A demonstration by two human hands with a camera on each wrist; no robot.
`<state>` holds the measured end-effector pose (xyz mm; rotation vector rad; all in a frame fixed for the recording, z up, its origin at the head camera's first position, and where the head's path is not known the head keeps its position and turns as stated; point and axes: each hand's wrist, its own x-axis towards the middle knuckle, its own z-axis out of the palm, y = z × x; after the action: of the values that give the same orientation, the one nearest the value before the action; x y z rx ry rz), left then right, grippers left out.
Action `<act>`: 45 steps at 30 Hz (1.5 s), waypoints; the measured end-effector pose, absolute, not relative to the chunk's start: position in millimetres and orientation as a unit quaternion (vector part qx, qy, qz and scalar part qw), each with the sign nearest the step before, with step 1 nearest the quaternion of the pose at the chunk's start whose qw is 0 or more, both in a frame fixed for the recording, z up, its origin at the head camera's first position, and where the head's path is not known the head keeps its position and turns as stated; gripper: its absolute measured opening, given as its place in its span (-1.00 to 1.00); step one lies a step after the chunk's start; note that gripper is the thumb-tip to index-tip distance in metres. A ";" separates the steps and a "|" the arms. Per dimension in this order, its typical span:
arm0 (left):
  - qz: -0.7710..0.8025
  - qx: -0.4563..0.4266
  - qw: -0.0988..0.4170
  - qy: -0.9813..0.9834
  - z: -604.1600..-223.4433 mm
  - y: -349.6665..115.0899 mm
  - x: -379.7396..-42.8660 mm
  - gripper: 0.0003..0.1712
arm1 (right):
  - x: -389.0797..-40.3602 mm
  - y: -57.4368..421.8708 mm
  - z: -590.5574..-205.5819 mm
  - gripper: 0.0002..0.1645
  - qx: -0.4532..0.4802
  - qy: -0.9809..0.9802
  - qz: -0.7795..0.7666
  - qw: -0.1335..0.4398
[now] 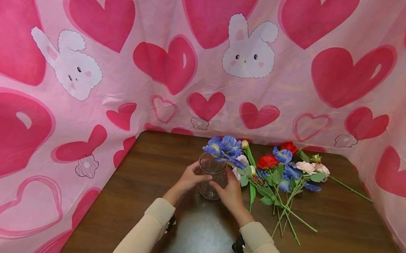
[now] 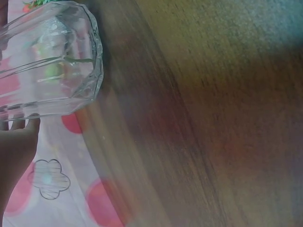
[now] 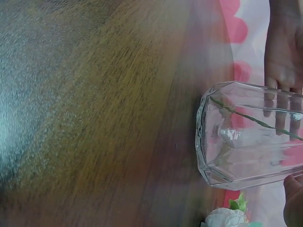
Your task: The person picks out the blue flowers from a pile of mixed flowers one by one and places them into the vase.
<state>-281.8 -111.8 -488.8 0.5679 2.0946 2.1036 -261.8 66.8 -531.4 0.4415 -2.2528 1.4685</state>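
Glass vase (image 1: 209,191), left of the loose flowers (image 1: 277,176), is gripped at its sides by left hand (image 1: 190,180) and right hand (image 1: 231,190); likely stiff, slick and breakable, it suits that two-sided hold. The right wrist view reveals a stem (image 3: 258,121) inside; only the head view shows blue blooms (image 1: 225,148) above.

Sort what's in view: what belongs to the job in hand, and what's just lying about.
Job in hand:
glass vase, held by the left hand and right hand
blue flowers standing in it

Lying about or background:
loose flowers on the table, held by neither hand, though possibly part of the job
heart-patterned cloth
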 end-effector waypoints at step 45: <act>0.691 0.228 0.087 0.680 -514.5 -119.1 -300.4 -0.34 | -256.2 129.9 -497.9 -0.35 0.096 -0.893 0.422 0.125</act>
<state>-300.4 -119.1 -514.5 0.6805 2.0246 2.0594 -256.2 129.9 -497.9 0.2796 -2.6023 1.2295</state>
